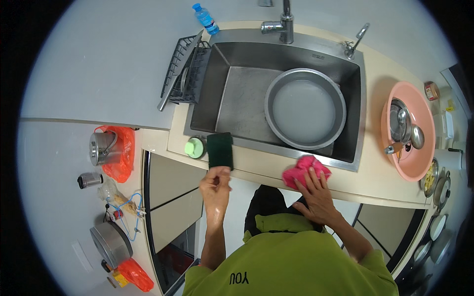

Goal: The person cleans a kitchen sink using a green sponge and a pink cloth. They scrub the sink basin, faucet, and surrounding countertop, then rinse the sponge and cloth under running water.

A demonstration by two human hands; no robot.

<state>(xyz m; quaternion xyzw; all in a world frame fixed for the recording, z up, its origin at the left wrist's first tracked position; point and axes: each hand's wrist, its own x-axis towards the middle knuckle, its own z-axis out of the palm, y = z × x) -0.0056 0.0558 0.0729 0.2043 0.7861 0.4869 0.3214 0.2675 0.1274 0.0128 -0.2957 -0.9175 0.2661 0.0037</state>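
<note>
Pinched between the thumb and fingers of my left hand (216, 187) is a dark green scouring pad (220, 151), hanging over the counter's front strip. Just left of the pad stands a small container with a light green top (194, 147). My right hand (316, 196) lies with spread fingers on a crumpled pink cloth (305, 172) at the counter edge. Behind the cloth, a round metal basin (272, 125) holding cloudy liquid sits in the right part of the stainless steel sink (240, 100).
A dark dish rack (174, 81) with a knife borders the sink's left side, near a blue bottle (206, 20). Two taps, a large faucet (286, 27) and a slim one (355, 42), rise behind. At right rests a pink plastic basin (418, 162) with a ladle and strainer.
</note>
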